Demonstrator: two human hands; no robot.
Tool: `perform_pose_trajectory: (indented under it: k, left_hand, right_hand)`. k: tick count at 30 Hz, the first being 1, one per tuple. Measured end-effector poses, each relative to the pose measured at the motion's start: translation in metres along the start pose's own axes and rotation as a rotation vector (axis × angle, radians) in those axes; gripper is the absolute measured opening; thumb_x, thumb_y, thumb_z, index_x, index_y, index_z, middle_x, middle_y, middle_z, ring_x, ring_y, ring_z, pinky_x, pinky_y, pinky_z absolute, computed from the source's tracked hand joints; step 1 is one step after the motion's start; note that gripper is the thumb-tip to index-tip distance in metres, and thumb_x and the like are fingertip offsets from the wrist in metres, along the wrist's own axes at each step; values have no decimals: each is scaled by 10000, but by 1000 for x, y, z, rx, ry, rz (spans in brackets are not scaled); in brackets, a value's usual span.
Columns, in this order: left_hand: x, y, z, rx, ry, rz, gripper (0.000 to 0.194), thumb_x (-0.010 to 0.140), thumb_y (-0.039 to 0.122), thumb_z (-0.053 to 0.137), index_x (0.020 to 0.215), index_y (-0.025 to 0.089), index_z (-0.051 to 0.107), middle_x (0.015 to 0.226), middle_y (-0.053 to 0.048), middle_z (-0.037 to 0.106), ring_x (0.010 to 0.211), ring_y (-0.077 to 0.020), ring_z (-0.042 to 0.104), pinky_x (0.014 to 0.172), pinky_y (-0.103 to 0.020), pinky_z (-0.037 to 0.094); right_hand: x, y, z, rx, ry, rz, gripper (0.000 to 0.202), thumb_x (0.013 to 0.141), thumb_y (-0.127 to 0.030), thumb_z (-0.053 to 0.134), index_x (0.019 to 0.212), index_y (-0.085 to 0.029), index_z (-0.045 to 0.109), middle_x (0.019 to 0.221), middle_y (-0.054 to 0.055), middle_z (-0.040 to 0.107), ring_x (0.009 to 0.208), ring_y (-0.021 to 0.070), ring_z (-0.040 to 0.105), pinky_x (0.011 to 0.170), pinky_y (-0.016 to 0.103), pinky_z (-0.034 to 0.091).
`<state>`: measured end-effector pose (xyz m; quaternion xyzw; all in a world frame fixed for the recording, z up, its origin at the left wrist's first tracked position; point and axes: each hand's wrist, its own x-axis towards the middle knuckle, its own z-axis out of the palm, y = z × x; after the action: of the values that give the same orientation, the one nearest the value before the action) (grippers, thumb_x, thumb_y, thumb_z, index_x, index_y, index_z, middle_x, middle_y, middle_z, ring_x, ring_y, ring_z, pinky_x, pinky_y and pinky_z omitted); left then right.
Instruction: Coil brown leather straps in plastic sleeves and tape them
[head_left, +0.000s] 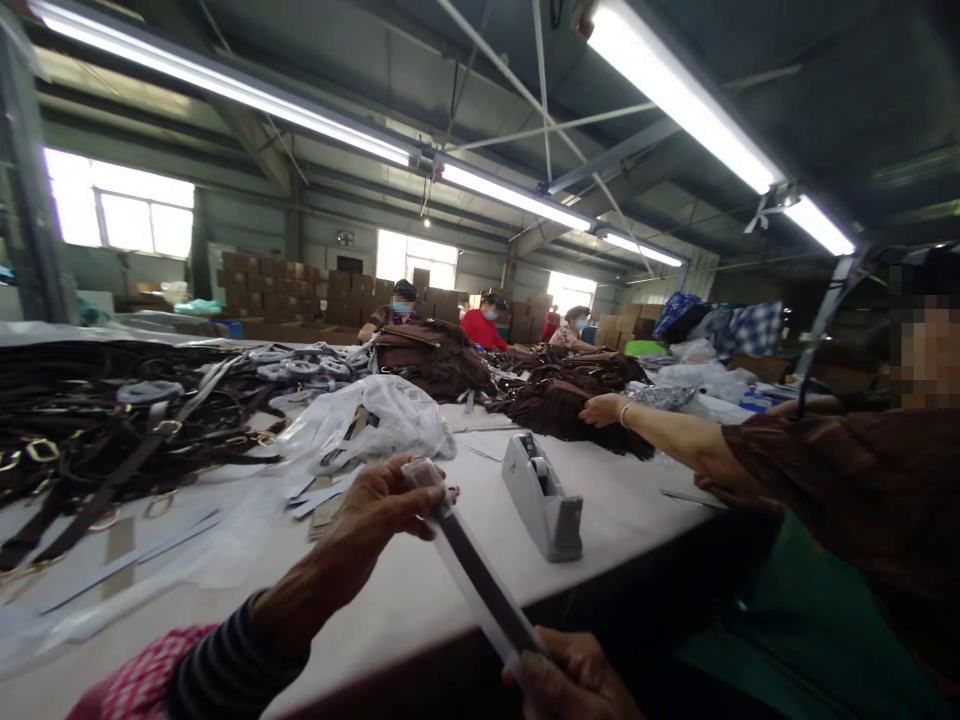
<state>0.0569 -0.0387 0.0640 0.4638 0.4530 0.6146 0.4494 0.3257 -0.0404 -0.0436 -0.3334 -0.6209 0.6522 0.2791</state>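
A dark strap (pixel 484 575) in a clear plastic sleeve slants between my two hands over the table's front edge. My left hand (pixel 379 505) pinches its upper end, where the plastic is folded over the tip. Lower down, my right hand (pixel 574 675) is closed around the other end, which is partly hidden by the fingers. Just beyond the strap stands a grey tape dispenser (pixel 544 500), touched by neither hand. Behind my left hand lies a crumpled clear plastic bag (pixel 375 420) with pale strips beside it.
Dark straps with metal buckles (pixel 97 450) are heaped at the left. Brown bags (pixel 427 360) are piled across the back. At the right, a co-worker's hand (pixel 604 410) touches the pile. Other people sit farther back, before stacked cartons (pixel 262 290). The table edge (pixel 600 570) runs diagonally.
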Motion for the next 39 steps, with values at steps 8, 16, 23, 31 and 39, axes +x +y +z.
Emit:
perform_pose_trajectory:
  k: [8,16,23,31,39]
  left_hand:
    - [17,20,29,23,-73,77,360,666,360,900,892,164,699,873,-100,806,779,-257,753,585,-259,535]
    - [19,33,51,277,-79,366,225,837,391,732,816,178,662,791,-17,717,678,-146,605,612,-242,496]
    - [17,56,69,234,-158,287,203,768,357,756,789,183,652,751,-4,677,705,-169,631,610,-255,524]
    - [33,83,40,397,-545,-71,362,745,422,809,982,161,728,764,-44,748,631,-190,681,549,-247,461]
    - [29,14,36,612,-827,-120,378,868,573,660,848,198,692,684,-4,645,566,-138,586,510,-200,473]
  right_hand:
    - [26,-48,8,4,71,-138,592,941,-711,562,974,-130,667,517,-32,569,359,50,364,355,175,209]
    - [40,-69,11,44,139,-270,539,971,-655,571,948,-125,666,500,-39,567,347,39,369,355,166,218]
    - [49,-91,-7,47,220,-425,484,905,-618,687,757,-171,578,442,-127,300,360,31,180,352,204,94]
    - [17,-129,-48,-295,102,-333,400,922,-473,710,711,-156,589,591,-75,354,514,57,278,454,218,200]
    - [12,-125,-42,-506,17,-342,380,893,-447,758,700,-139,647,606,-58,472,572,68,402,512,208,285]
